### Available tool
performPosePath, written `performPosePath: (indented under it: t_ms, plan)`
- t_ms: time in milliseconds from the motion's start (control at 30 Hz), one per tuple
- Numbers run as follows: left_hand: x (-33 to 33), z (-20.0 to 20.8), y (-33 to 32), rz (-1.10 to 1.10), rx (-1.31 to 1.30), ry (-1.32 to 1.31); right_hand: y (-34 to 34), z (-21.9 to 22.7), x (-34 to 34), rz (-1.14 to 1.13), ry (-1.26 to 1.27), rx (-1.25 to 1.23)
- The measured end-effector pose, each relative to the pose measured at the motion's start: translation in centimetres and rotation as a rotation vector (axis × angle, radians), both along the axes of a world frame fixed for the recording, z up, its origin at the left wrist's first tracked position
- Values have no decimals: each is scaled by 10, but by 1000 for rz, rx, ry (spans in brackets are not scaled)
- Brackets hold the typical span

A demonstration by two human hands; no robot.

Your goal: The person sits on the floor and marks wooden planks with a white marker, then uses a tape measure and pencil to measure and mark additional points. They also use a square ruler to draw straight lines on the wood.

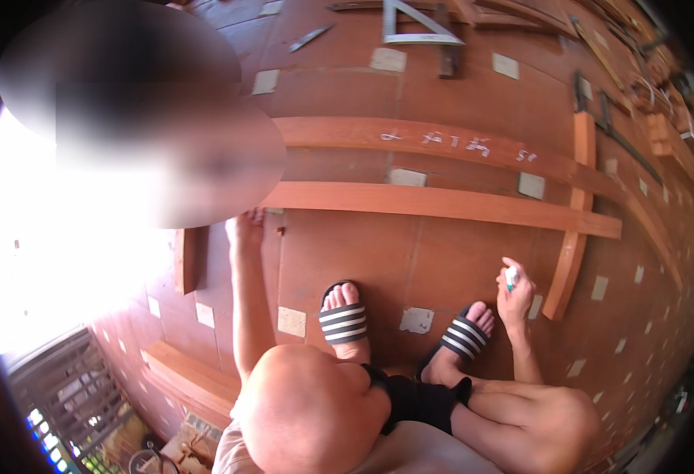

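My left hand (246, 227) is at the left part of the nearer long wooden beam (442, 203), its bent fingers against the beam's near edge. A blurred patch hides part of those fingers and the beam's left end. In my right hand (514, 294), the fingers are closed round a small white pen-like thing (511, 276) with a teal part. This hand is in the air, left of the short crosswise wooden beam (566, 272) and apart from it. Behind the nearer beam runs a second long beam (339, 134) with white handwritten marks on its face.
Both long beams cross the short crosswise beam at the right. A metal set square (418, 37) and a small blade-like tool (311, 38) lie at the back. More timber and tools line the right side. Short wood blocks (185, 261) and a beam (193, 375) lie at left.
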State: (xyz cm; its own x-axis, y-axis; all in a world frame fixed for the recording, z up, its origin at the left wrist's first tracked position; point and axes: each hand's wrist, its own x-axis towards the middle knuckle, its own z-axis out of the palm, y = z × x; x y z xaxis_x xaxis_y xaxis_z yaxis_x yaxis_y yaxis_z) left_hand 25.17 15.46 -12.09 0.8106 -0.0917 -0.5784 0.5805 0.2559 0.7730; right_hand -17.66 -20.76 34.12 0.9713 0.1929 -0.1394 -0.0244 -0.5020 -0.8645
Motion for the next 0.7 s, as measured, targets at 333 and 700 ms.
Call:
performPosePath:
  t_ms: [333,700]
  plan:
    - [-155,57,-139,-242,75,93,15,-7,22,225,146,-38]
    - [-244,121,-163,-1112,443,-908,-1,-336,-41,-824,-39,-623]
